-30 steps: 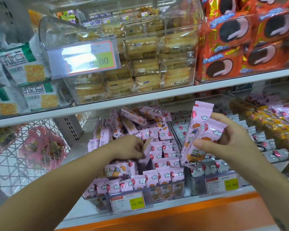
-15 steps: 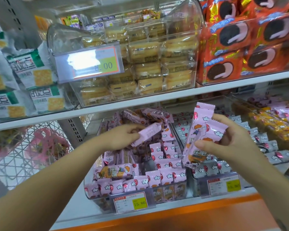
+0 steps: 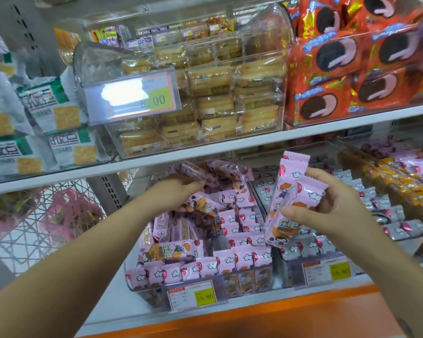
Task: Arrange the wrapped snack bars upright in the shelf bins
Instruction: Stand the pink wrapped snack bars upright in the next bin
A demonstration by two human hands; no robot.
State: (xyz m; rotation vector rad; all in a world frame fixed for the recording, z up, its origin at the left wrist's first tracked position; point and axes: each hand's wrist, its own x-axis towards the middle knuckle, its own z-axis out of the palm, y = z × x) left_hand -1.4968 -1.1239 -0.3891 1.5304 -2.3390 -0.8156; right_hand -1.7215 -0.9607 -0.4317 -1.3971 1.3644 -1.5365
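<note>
A clear shelf bin [image 3: 142,286] holds many pink wrapped snack bars [image 3: 239,259]; those at the front and right stand upright in rows, while several at the back and left lie loose. One bar [image 3: 171,250] lies flat across the front rows. My left hand [image 3: 176,193] reaches into the back of the bin and grips a pink bar [image 3: 205,206] there. My right hand [image 3: 332,206] holds a small bunch of pink bars [image 3: 286,203] upright above the bin's right side.
A neighbouring bin [image 3: 322,272] to the right holds grey wrapped bars, and yellow and pink packs lie further right. The shelf above [image 3: 205,147] carries a clear box of cakes, green cracker packs and orange cookie packs. A wire basket [image 3: 47,215] sits at the left.
My left hand lifted a pink bar out of the pile and has now moved it toward the back of the bin. My right hand has kept its bunch of bars nearly still.
</note>
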